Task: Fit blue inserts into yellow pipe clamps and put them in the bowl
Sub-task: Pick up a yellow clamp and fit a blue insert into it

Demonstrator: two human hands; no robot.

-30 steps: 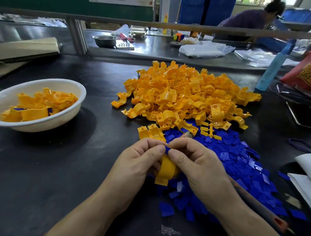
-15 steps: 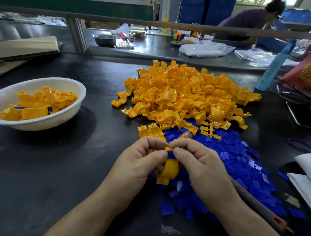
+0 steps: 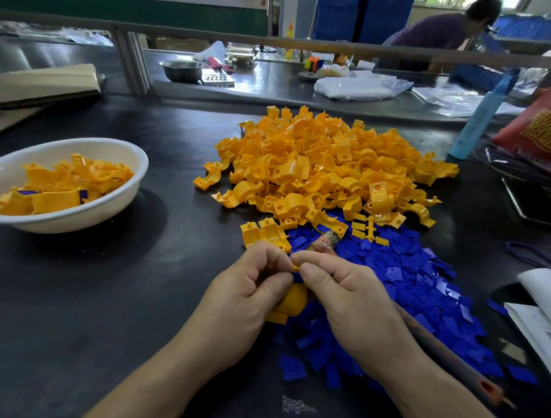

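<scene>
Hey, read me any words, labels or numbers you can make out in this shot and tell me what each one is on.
None can be read.
Red bag: a gold woven pattern, possibly a character, cut off by the frame edge and not legible.
Blue bottle: faint marks on its side, too blurred to read.
Wall sign at the top edge: a red fragment, cut off.
Yellow clamp held in both hands, bowl: no lettering visible.

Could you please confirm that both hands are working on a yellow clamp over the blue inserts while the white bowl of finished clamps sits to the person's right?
Not quite: the white bowl of finished clamps sits to the person's left, as the head view shows. The rest holds: the left hand and right hand work on a yellow clamp over the blue inserts.
</scene>
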